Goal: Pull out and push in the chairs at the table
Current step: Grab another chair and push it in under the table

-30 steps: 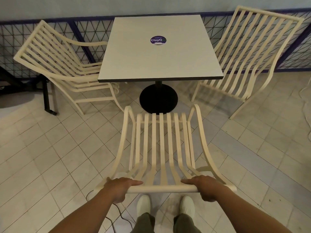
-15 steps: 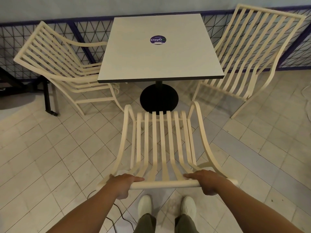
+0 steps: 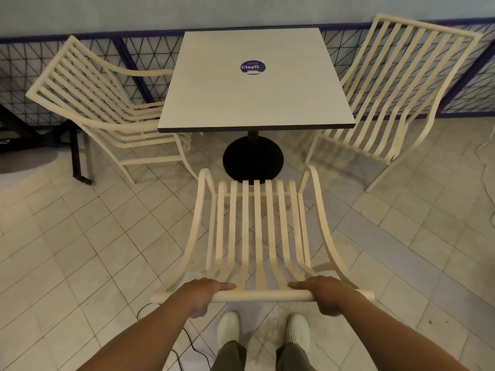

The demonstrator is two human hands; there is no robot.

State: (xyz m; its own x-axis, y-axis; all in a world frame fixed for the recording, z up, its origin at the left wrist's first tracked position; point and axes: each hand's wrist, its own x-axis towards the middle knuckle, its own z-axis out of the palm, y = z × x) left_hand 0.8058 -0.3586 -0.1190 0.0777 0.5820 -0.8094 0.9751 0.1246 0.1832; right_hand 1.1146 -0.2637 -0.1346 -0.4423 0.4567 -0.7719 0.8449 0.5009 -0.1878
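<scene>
Cream slats are running down the near chair (image 3: 258, 231), which is standing on the tiled floor (image 3: 80, 250) in front of the worktop (image 3: 254, 81), its seat edge reaching only the black round base (image 3: 253, 159). The left hand (image 3: 203, 293) and right hand (image 3: 325, 293) are both curling closed around the chair's top rail, one toward each end. Two more chairs, the left chair (image 3: 107, 108) and the right chair (image 3: 396, 89), are sitting at the worktop's sides. A purple sticker (image 3: 252, 67) is lying on the worktop.
</scene>
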